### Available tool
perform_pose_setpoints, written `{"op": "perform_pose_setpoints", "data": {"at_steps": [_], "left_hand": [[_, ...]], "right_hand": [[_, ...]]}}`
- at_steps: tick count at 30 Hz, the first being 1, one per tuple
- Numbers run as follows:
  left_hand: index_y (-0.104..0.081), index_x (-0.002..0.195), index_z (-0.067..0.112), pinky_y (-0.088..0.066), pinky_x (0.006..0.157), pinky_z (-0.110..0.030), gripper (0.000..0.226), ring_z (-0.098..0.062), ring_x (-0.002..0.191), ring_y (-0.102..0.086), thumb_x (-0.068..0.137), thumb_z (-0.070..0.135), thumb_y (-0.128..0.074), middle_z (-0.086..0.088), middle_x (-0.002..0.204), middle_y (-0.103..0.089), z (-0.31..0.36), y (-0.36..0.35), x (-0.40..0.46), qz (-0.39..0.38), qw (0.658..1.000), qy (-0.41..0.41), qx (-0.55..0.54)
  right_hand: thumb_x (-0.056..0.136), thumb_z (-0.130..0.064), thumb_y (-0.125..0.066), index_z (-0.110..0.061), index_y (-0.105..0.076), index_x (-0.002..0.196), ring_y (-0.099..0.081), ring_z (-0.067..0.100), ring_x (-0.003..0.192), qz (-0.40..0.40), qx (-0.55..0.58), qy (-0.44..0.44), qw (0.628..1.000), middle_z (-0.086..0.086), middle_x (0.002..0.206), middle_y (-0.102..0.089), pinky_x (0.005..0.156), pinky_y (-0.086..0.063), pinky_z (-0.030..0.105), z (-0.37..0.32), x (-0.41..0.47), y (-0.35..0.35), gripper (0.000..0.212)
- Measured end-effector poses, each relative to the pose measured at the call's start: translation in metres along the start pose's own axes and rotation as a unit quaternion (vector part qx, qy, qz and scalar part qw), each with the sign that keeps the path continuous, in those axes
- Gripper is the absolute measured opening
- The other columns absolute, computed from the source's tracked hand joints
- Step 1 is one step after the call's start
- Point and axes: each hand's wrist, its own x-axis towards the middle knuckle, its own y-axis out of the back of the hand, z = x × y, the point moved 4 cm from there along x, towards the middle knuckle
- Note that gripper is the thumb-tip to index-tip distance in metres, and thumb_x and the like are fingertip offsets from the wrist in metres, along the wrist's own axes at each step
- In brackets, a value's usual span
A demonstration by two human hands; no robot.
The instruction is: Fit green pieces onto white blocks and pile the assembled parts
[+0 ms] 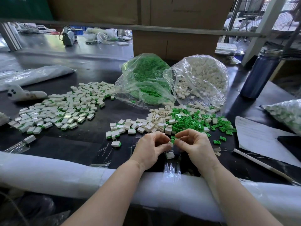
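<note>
Left hand [150,146] pinches a white block [170,143], right hand [192,144] pinches a green piece [173,141] against it above the table edge, seating apparently partial; align squarely, press straight home, then add to assembled pile [53,110].

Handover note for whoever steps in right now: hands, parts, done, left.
Left hand: pinching a white block.
Right hand: pinching a green piece against that block; not clearly seated yet.
One assembled part lies just below the hands.
Done: big assembled pile at left, a few more near the middle.
Supply: loose white blocks and loose green pieces ahead of the hands; open green bag and white bag behind.
Left: finish this fit, add it to the pile, work through the loose stock.
</note>
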Motion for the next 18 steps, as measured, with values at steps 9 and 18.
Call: {"op": "perform_pose_setpoints", "data": {"at_steps": [9,18], "left_hand": [[-0.065,0.075,0.029,-0.054,0.083,-0.035,0.019,-0.012,0.075,-0.065,0.078,0.011,-0.072,0.006,0.074,-0.068,0.0001,0.0013,-0.0004,0.001,1.000,-0.002,-0.025],[-0.064,0.074,0.031,-0.053,0.083,-0.031,0.023,-0.011,0.074,-0.064,0.078,0.010,-0.072,0.005,0.074,-0.067,0.0029,0.0019,-0.0019,0.007,1.000,-0.006,-0.011]], "right_hand": [[0.074,0.003,-0.073,-0.015,-0.066,0.069,-0.061,0.008,0.061,0.009,-0.053,0.043,0.998,-0.002,0.064,-0.066,0.062,-0.052,0.020,-0.0025,0.0007,-0.0002,0.020],[0.075,0.004,-0.072,-0.013,-0.068,0.069,-0.062,0.010,0.061,-0.014,-0.040,0.044,0.998,-0.004,0.061,-0.066,0.064,-0.053,0.024,-0.0053,-0.0013,-0.0017,0.019]]}}
